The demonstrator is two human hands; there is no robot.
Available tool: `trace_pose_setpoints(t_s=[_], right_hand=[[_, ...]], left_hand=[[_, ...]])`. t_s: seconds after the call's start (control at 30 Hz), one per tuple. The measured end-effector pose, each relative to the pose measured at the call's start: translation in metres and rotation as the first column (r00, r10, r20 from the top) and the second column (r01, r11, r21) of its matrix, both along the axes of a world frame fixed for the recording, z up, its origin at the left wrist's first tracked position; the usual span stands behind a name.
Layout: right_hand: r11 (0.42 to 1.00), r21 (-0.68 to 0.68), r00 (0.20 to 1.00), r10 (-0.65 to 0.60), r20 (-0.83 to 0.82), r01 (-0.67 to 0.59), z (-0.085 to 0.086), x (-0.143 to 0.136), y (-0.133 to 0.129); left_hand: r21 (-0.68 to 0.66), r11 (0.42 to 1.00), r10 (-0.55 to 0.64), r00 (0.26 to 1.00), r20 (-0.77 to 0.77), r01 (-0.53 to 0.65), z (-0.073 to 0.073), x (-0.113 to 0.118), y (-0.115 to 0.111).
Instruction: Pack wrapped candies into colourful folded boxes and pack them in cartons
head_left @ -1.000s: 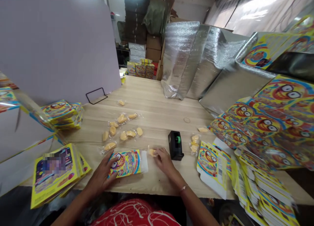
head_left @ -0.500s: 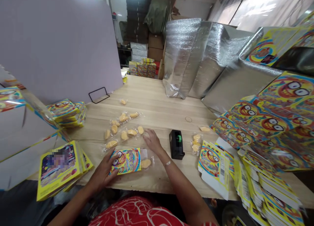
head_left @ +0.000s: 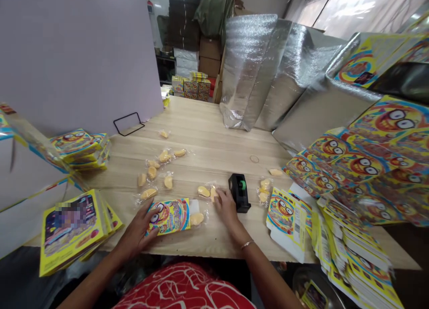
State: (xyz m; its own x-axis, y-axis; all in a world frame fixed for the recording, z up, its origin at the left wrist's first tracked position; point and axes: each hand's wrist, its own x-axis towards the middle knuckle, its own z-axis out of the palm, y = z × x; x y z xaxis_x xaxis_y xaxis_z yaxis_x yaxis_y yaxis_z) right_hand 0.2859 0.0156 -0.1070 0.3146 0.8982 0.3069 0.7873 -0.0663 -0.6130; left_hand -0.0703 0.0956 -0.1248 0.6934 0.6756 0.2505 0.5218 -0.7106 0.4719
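Note:
My left hand point(head_left: 136, 230) grips the left end of a flat yellow printed box point(head_left: 170, 216) lying on the table, its fingers over the top and the thumb along the near edge. At the box's right end a white flap stands open, with a wrapped yellow piece point(head_left: 196, 218) lying right by it. My right hand point(head_left: 228, 209) has its fingertips on another yellow piece in clear wrapping point(head_left: 213, 193), just left of the black tape dispenser point(head_left: 239, 193). A second wrapped piece point(head_left: 203, 191) lies against it on the left.
Several wrapped pieces point(head_left: 152, 172) lie beyond the box, and a few point(head_left: 264, 190) right of the dispenser. Yellow boxes point(head_left: 72, 230) are stacked at left. Flat cartons point(head_left: 358, 255) and piled boxes point(head_left: 365, 166) fill the right. Silver foil-lined boxes point(head_left: 248, 72) stand behind.
My right hand has moved right and toward me, and two wrapped pieces have shifted with it toward the tape dispenser. My left hand stays on the box. The view has shifted slightly.

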Motion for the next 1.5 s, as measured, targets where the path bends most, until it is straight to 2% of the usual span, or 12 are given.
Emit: trace_pose_setpoints(t_s=[0.13,0.23,0.33,0.47,0.6,0.67,0.77,0.83,0.97,1.07,1.33,1.5], right_hand=[[0.989,-0.02,0.967,0.151,0.204,-0.15,0.009,-0.021,0.011],[0.96,-0.094,0.938,0.279,0.206,-0.265,0.016,-0.028,0.027],[0.949,-0.08,0.931,0.315,0.183,-0.305,0.021,-0.021,0.022],[0.816,-0.087,0.805,0.577,0.135,-0.571,0.028,-0.015,-0.01],[0.681,-0.172,0.67,0.732,0.126,-0.712,0.039,-0.038,-0.018],[0.647,-0.183,0.634,0.762,0.128,-0.74,0.039,-0.053,-0.013],[0.743,-0.191,0.733,0.667,0.134,-0.641,0.034,-0.061,-0.013],[0.765,-0.247,0.758,0.636,0.143,-0.595,0.031,-0.053,-0.023],[0.605,-0.431,0.622,0.774,0.12,-0.669,0.032,-0.026,-0.041],[0.543,-0.452,0.561,0.821,0.108,-0.708,0.034,-0.025,-0.034],[0.558,-0.33,0.528,0.829,0.185,-0.761,0.028,-0.064,0.004],[0.639,-0.207,0.653,0.757,0.001,-0.741,0.037,-0.074,-0.002]], left_hand=[[-0.016,1.0,-0.001,1.0,-0.012,0.001,0.002,0.0,0.0],[-0.025,1.0,0.007,1.0,-0.018,-0.008,0.003,0.001,-0.001],[-0.026,1.0,0.017,1.0,-0.017,-0.018,0.004,0.001,-0.001],[-0.01,1.0,0.011,1.0,-0.002,-0.011,0.002,0.002,-0.001],[-0.012,1.0,0.008,1.0,-0.017,-0.009,0.002,0.001,0.0],[-0.007,1.0,0.001,1.0,-0.028,-0.001,0.002,0.001,0.001],[-0.003,1.0,0.004,1.0,-0.031,-0.004,0.002,0.001,0.002],[-0.006,1.0,0.009,1.0,-0.028,-0.009,0.003,0.002,0.001],[-0.014,1.0,0.009,0.999,-0.037,-0.01,0.005,0.002,-0.001],[-0.012,1.0,0.01,0.999,-0.038,-0.01,0.006,0.002,-0.001],[0.002,1.0,0.016,1.0,0.009,-0.016,0.003,0.004,-0.004],[0.008,0.998,0.066,0.991,0.121,-0.067,-0.015,0.003,-0.001]])
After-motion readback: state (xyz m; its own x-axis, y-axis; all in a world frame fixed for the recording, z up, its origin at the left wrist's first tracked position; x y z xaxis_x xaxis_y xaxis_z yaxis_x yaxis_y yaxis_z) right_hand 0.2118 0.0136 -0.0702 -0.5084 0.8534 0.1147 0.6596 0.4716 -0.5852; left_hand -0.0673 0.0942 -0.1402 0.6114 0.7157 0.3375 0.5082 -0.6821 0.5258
